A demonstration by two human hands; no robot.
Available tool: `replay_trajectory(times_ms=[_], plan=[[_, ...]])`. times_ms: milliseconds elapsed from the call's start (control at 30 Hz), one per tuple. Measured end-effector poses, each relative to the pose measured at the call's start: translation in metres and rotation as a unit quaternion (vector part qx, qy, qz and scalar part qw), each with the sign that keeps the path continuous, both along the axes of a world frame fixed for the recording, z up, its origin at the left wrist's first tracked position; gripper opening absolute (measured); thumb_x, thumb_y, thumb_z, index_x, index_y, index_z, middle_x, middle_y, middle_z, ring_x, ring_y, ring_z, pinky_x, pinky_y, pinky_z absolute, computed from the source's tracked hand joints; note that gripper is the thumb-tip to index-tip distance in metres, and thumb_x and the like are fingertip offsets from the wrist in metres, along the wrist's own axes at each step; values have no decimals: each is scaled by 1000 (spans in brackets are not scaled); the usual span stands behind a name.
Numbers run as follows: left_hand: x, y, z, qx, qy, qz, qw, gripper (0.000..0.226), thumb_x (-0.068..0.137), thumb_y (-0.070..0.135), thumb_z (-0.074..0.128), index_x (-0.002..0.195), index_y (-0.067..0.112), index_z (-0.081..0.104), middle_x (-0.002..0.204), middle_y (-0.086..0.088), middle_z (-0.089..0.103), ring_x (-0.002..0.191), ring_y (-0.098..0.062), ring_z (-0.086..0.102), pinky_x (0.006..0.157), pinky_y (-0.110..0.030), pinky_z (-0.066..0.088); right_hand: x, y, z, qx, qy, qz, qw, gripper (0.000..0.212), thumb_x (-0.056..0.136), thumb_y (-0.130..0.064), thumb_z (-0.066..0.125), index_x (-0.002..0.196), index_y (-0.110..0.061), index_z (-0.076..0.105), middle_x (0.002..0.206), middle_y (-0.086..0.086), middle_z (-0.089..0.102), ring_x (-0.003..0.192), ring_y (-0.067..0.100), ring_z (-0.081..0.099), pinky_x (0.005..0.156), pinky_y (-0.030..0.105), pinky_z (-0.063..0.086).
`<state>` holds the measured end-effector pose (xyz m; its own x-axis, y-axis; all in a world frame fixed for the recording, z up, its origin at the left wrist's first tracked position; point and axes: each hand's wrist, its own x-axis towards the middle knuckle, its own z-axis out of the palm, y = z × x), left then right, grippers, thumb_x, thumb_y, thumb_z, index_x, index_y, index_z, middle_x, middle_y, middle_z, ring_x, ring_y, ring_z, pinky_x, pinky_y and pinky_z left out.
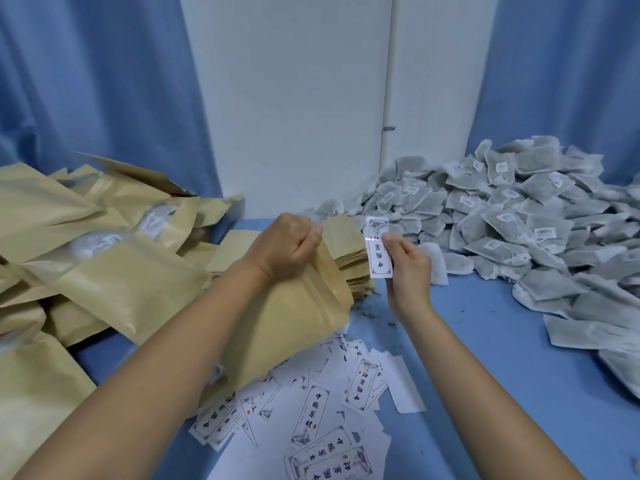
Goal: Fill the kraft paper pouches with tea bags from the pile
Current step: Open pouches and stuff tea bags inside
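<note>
Far left: heap of kraft pouches (86, 258) on blue table (502, 375). Left hand (287, 244), fingers curled, grips the top edge of one pouch (294, 327). Right hand (408, 271), fingers pinching a printed label (379, 249) just beside it. Loose labels (322, 414) lie below. Tea bag pile (519, 220) at right.

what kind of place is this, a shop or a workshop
Probably a small tea-packing workroom, not a shop: a big pile of tea bags on a blue table, heaps of kraft pouches, and loose printed labels, one held in the right hand.
</note>
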<state>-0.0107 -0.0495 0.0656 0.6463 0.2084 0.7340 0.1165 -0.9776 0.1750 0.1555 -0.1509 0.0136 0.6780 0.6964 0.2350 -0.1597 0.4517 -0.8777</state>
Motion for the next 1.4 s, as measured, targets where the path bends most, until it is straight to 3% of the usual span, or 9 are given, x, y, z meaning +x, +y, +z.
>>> replay_trajectory(times_ms=[167, 333, 433, 567, 633, 867, 1033, 1300, 1400], plan=[[15, -11, 1, -6, -50, -25, 998, 45, 90, 16, 34, 46, 8, 38, 48, 9, 31, 51, -7, 28, 52, -15, 21, -24, 15, 29, -210, -468, 104, 852, 27, 83, -9, 59, 57, -8, 56, 49, -6, 45, 48, 4, 37, 49, 22, 30], [30, -18, 2, -9, -53, -37, 998, 49, 91, 16, 33, 47, -2, 44, 45, -8, 39, 49, -14, 30, 50, -28, 26, -55, 29, 37, -175, -502, 72, 844, 24, 99, 3, 36, 81, -3, 51, 82, -1, 41, 79, 7, 38, 63, 7, 33], [20, -16, -1, 9, -46, -33, 998, 38, 90, 13, 34, 52, 14, 35, 51, 7, 32, 53, -8, 25, 52, -21, 22, -43, 27, 34, -210, -451, 263, 827, 22, 94, 3, 46, 114, 1, 55, 98, -3, 52, 89, 5, 49, 74, 13, 40], [8, -6, 1, -21, -57, -5, 998, 42, 91, 16, 34, 49, 11, 34, 49, 5, 30, 50, -8, 25, 54, -17, 19, -15, 15, 30, -122, -255, 105, 953, 20, 92, -7, 51, 77, -7, 64, 65, 4, 64, 56, 15, 61, 57, 29, 51], [7, -2, 4, -30, -64, 11, 997, 46, 91, 20, 33, 47, 7, 35, 47, -1, 31, 47, -14, 29, 52, -20, 19, -6, 9, 22, -197, -285, 47, 937, 26, 95, -27, 50, 86, -8, 65, 81, 6, 68, 72, 20, 65, 72, 38, 54], [38, -9, 1, -22, -42, 123, 991, 35, 95, 18, 38, 61, 12, 37, 59, -3, 36, 57, -19, 36, 57, -32, 27, -20, 0, 26, -199, -8, 429, 881, 68, 96, -59, 27, 92, -7, 70, 72, 12, 69, 64, 27, 69, 52, 34, 56], [55, -22, -1, -94, 3, 18, 995, 26, 95, 11, 40, 69, 9, 42, 69, 2, 37, 66, -4, 38, 63, -26, 25, -20, 3, 32, -175, 79, 408, 893, 62, 96, -56, 27, 95, -11, 68, 72, 5, 71, 63, 18, 69, 50, 23, 52], [64, -54, 5, 213, 109, -148, 960, 42, 88, 13, 44, 51, -2, 56, 61, -12, 53, 66, -28, 51, 58, -40, 44, 3, 7, 34, -155, 190, 267, 932, 33, 103, -7, 26, 75, -12, 44, 32, -4, 48, 28, -1, 46, 35, 9, 38], [49, -39, -4, 152, 87, -46, 983, 39, 91, 30, 39, 102, 7, 68, 104, -9, 63, 102, -28, 52, 92, -45, 41, 5, 15, 35, -108, 255, 280, 919, 33, 100, -8, 37, 77, -3, 60, 58, 6, 62, 51, 10, 61, 45, 18, 50]])
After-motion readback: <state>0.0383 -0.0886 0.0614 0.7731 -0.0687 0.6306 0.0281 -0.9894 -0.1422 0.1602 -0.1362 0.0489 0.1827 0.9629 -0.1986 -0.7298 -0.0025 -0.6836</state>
